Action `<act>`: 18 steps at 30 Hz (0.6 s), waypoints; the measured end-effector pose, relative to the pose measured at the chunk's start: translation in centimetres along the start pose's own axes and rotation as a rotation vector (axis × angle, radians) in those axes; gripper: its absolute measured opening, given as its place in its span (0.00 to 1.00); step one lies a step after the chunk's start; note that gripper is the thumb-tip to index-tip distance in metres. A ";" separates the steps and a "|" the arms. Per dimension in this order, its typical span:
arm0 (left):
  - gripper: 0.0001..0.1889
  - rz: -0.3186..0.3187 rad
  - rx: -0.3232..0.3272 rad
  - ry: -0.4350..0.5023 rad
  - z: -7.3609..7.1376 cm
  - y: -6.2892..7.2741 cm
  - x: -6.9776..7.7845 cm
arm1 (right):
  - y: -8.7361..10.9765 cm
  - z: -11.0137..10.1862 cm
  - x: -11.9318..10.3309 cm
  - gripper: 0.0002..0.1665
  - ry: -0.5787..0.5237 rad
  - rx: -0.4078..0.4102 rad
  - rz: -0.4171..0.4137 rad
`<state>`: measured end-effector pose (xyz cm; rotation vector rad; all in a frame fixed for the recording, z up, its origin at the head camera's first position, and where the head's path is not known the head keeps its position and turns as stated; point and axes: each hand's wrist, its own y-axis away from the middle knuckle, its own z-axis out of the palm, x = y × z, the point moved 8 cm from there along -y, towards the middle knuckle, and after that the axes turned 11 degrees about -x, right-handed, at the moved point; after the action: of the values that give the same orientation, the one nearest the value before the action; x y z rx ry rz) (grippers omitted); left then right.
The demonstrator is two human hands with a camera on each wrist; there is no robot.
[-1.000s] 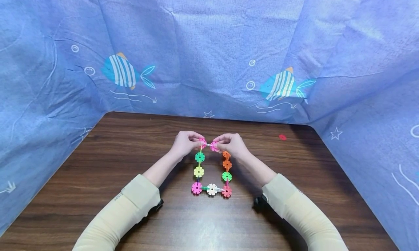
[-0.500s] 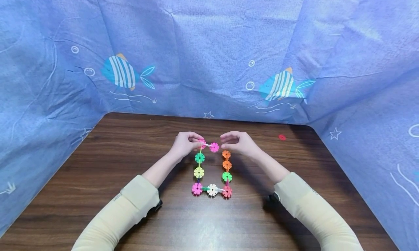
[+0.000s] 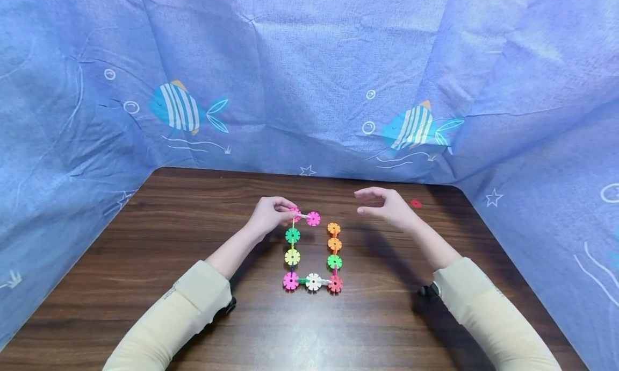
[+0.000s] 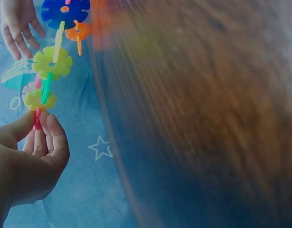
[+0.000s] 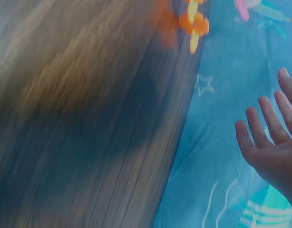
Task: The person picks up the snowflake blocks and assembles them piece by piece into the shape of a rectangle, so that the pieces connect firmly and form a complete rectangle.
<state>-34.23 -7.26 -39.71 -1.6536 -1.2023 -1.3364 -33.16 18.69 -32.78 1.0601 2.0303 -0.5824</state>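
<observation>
A chain of interlocking plastic snowflake discs [image 3: 313,282] forms a rectangle with a gap at its upper right corner. My left hand [image 3: 268,218] pinches the pink snowflake disc [image 3: 296,214] at the upper left corner; fingers partly cover it. From that corner a short link leads to another pink snowflake disc [image 3: 313,219], the chain's free end. Across the gap, an orange snowflake disc [image 3: 333,229] tops the right side. My right hand [image 3: 390,207] hovers further right with thumb and fingers spread and nothing between them. Near its far side lies a lone red snowflake disc [image 3: 416,203].
The dark wooden table [image 3: 145,242] bears the chain and the red disc. A blue curtain [image 3: 309,91] printed with fish hangs along the back and both sides of the table.
My right hand has let go of the free-end pink snowflake disc and moved right, its fingers spreading. My left hand keeps its pinch, and the chain's upper left part has shifted slightly left.
</observation>
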 end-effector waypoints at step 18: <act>0.12 -0.034 -0.035 -0.008 -0.3 0.4 0.2 | 3.6 -6.8 7.8 0.27 0.351 0.158 0.055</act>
<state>-33.97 -7.65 -39.40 -1.6708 -1.2236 -1.3800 -35.85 29.03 -34.97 1.3883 2.2742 -0.5654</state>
